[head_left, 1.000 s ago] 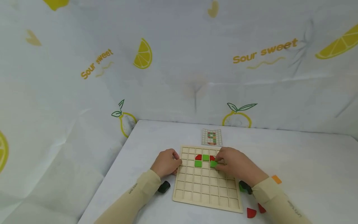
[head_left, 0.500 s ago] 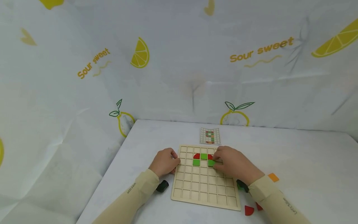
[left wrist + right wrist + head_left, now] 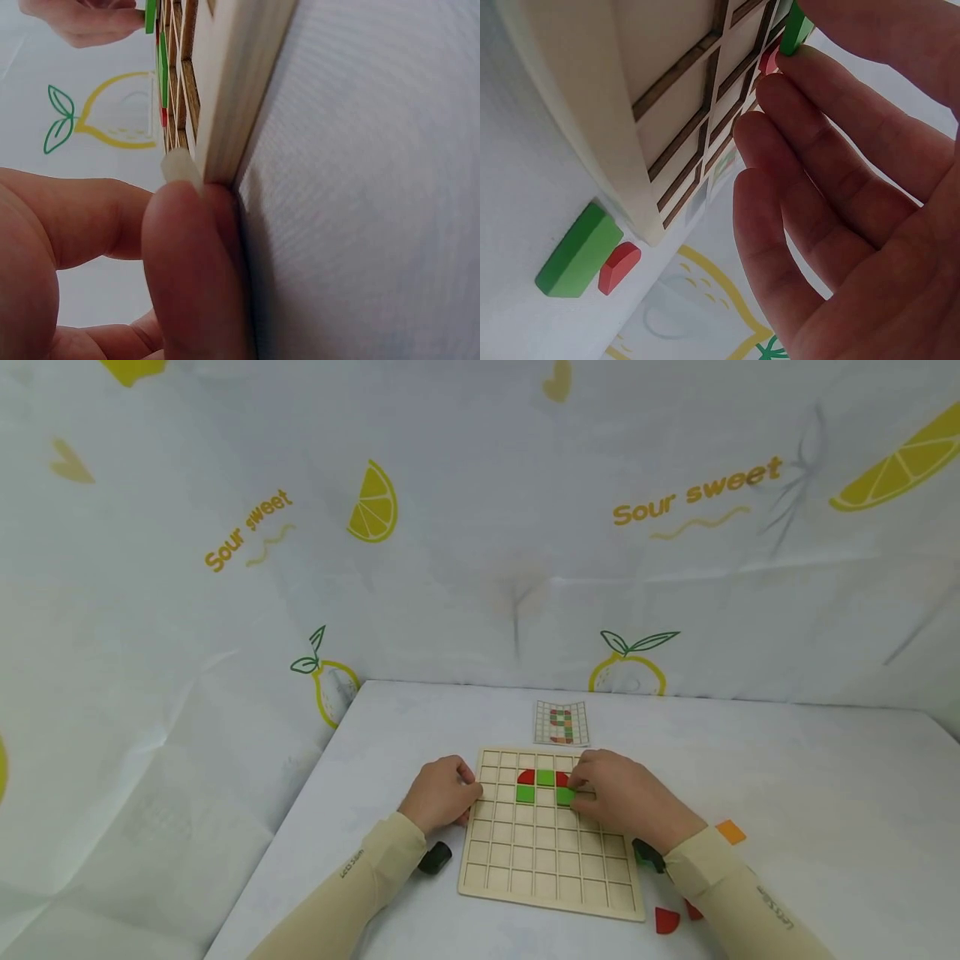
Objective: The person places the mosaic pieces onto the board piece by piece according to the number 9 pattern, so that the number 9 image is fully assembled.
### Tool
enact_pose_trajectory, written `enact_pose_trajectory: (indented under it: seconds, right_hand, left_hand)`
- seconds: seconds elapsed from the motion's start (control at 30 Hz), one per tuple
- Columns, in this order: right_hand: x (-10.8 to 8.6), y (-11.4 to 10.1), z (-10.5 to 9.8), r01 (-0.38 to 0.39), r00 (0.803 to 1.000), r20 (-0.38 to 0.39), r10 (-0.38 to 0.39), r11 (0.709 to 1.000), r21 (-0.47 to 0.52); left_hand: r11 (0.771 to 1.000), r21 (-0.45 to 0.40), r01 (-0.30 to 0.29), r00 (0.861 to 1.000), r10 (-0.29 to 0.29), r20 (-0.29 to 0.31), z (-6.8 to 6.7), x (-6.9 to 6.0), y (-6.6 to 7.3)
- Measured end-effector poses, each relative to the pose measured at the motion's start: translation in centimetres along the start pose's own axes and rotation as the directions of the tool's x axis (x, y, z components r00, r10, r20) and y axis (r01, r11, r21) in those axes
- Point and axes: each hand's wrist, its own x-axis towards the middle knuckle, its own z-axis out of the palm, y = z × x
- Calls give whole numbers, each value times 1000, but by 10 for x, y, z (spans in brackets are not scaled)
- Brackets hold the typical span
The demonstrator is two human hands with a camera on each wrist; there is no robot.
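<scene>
A square wooden grid board [image 3: 545, 864] lies on the white table. At its left edge, my left hand [image 3: 441, 793] grips the rim; the thumb [image 3: 191, 262] presses against the wood in the left wrist view. My right hand [image 3: 626, 793] pinches a green square tile [image 3: 564, 796] between thumb and forefinger, over a cell in the second row. In the right wrist view this green tile [image 3: 795, 31] stands partly proud of the board. Also in cells are a green tile [image 3: 545, 778], another green tile [image 3: 526, 793], and red rounded tiles [image 3: 527, 777] on either side of the top one.
A small pattern card [image 3: 562, 724] lies behind the board. Right of the board are an orange tile [image 3: 730, 832], a red quarter-round tile [image 3: 667, 921], another red piece [image 3: 693, 910] and a green tile [image 3: 577, 251]. A printed cloth wall stands behind the table.
The green tile in my right hand has gone from tilted to lined up with its cell. My left hand keeps its hold on the board's edge. The head view has shifted slightly.
</scene>
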Motion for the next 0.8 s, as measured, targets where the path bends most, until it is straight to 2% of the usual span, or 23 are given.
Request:
enact_pose_trajectory:
  seconds: [0.8]
  right_hand:
    - [0,2,0,2,1000,9,-2,1000,-13]
  left_hand:
    - [1000,-5,-4,1000,4,1,-1,-2,2]
